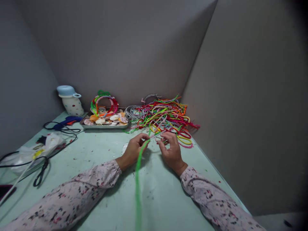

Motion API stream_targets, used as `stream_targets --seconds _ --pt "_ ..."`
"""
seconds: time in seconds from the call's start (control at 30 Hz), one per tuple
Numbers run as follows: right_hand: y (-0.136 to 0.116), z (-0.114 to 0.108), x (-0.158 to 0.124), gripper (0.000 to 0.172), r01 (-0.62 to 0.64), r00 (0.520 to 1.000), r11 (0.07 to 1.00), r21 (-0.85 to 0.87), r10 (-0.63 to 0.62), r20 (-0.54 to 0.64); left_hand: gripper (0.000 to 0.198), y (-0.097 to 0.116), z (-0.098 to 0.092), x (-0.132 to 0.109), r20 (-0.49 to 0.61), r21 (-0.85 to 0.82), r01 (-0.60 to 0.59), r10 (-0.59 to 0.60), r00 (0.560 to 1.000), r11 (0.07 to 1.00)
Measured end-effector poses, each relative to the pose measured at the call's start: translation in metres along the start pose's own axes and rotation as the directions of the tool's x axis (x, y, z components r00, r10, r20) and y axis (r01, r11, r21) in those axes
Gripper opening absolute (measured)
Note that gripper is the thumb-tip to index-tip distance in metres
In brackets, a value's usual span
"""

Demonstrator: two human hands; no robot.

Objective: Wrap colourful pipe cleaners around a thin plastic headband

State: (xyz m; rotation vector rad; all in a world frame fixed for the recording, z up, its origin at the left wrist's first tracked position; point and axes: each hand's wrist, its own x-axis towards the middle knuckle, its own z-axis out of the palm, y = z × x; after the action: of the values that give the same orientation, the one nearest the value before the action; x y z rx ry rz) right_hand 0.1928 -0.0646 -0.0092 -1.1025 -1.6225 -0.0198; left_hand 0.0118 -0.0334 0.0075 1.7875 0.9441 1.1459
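My left hand (135,148) pinches a green pipe cleaner (138,179), whose long end hangs toward me over the table and looks blurred. Between my two hands runs a thin pale strand (155,136), crossing near the green one at my left fingertips. My right hand (171,150) is closed at the fingertips around the far end of that pale strand; its exact grip is partly hidden. Just beyond both hands lies a tangled heap of colourful pipe cleaners (166,112).
A metal tray (106,127) of seashells stands at the back, with colourful wrapped rings (113,104) on it. Coiled grey wire (134,112) lies beside it. Further left are a blue-lidded bottle (72,104), a blue-handled tool (64,123), black cables (39,175) and a plastic bag (51,142). Grey walls enclose the table.
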Motion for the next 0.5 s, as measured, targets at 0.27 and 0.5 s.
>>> stream_targets --seconds 0.27,0.5 --pt "0.0068 -0.0053 0.0070 0.016 0.121 0.993 0.977 -0.177 -0.119 0.020 0.015 -0.0013 0.0000 0.0003 0.015 0.161 -0.147 0.146 0.989 0.976" --pt "0.0094 -0.0024 0.0038 0.011 0.101 0.981 0.987 -0.127 -0.077 0.181 0.021 -0.0058 0.0005 -0.0004 0.011 0.198 -0.138 0.139 0.990 0.970"
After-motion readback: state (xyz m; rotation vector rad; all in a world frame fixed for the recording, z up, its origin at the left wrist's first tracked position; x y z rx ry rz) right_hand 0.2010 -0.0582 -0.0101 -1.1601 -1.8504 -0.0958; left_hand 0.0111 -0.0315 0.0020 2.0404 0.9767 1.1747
